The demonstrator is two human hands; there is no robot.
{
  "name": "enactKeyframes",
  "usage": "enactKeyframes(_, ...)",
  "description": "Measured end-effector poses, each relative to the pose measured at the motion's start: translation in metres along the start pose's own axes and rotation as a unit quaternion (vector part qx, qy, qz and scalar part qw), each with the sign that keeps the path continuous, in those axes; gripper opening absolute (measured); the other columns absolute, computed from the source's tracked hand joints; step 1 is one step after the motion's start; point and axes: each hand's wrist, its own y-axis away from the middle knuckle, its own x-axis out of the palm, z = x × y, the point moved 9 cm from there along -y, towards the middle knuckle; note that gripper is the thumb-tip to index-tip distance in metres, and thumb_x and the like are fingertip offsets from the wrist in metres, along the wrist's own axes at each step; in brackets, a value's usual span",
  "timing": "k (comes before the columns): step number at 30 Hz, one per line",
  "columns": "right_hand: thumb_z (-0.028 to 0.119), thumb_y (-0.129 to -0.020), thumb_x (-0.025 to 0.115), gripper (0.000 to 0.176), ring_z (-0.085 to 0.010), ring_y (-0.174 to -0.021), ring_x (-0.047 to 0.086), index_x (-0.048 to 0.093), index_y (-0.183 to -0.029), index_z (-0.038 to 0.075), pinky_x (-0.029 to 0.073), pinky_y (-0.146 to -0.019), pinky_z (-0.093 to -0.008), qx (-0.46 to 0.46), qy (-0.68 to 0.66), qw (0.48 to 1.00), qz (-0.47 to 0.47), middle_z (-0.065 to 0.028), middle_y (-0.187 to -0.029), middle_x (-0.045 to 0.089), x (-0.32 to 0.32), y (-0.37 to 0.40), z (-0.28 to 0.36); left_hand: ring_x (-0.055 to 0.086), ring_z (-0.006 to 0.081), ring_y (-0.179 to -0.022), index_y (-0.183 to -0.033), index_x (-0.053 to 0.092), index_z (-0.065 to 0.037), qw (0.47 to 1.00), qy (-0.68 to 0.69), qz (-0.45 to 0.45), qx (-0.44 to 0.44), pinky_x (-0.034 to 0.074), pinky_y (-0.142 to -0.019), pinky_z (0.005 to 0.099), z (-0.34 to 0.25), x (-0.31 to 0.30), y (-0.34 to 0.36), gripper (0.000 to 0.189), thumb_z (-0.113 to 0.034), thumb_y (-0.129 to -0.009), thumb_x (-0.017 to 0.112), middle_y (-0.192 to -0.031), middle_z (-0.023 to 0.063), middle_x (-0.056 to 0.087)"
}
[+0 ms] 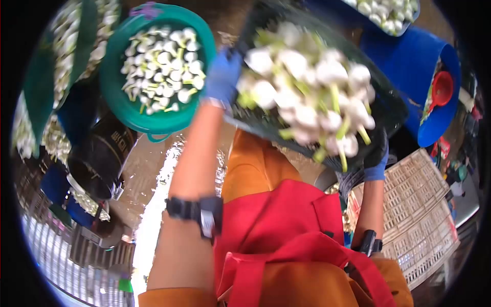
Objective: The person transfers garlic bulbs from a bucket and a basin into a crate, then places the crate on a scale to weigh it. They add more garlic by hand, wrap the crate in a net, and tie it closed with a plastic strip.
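A dark rectangular tray [389,106] is tilted in front of me, blurred by motion. It carries a heap of white bulbs [307,112] with short green stems, which look like garlic or onions. My left hand [223,77], in a blue glove, grips the tray's left edge. At the lower right corner, my right hand [377,156], also gloved, holds the other side; its fingers are partly hidden. Close to my left hand stands a round green basin [115,77] with more such bulbs [163,69] inside.
To the right are a large blue tub [432,48] with a red scoop [441,88] and a woven-looking pale crate [414,189]. A black bucket [102,156] leans at the left, near containers of bulbs [66,46]. The floor [148,174] looks wet and shiny.
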Motion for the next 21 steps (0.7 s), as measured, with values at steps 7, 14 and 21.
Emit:
enactKeyframes(7,0.034,-0.098,0.035,0.046,-0.0232,-0.118,0.049,0.044,-0.131,0.003,0.038,-0.102,-0.0387,-0.052,0.102,0.984,0.135,-0.0101,-0.128,0.051,-0.019,0.142,0.073,0.058,0.0408,-0.085,-0.101,0.059,-0.004,0.99,0.08,-0.105,-0.039,0.047,-0.072,0.0423,0.016,-0.076,0.214,0.035,-0.034,-0.083,0.062,-0.09,0.0215,0.063)
enactKeyframes(14,0.02,-0.083,0.063,0.042,-0.0235,-0.095,0.06,0.054,-0.12,0.003,0.048,-0.082,-0.0351,-0.168,0.37,0.88,0.247,-0.0102,-0.107,0.063,0.103,0.256,0.024,0.058,0.0407,-0.092,-0.107,0.054,-0.002,0.958,0.152,-0.228,-0.087,0.047,-0.076,0.041,0.145,-0.198,0.393,0.033,-0.026,-0.085,0.06,-0.094,0.0222,0.062)
enactKeyframes(21,0.011,-0.087,0.052,0.023,-0.0182,-0.082,0.059,0.057,-0.107,0.001,0.05,-0.07,-0.0307,-0.132,0.329,0.869,0.346,-0.0066,-0.09,0.062,0.257,0.405,-0.092,0.055,0.0094,-0.087,-0.11,0.053,0.004,0.8,0.463,-0.361,-0.127,0.045,-0.079,0.0237,0.341,-0.338,0.564,0.023,-0.005,-0.089,0.054,-0.097,0.005,0.061)
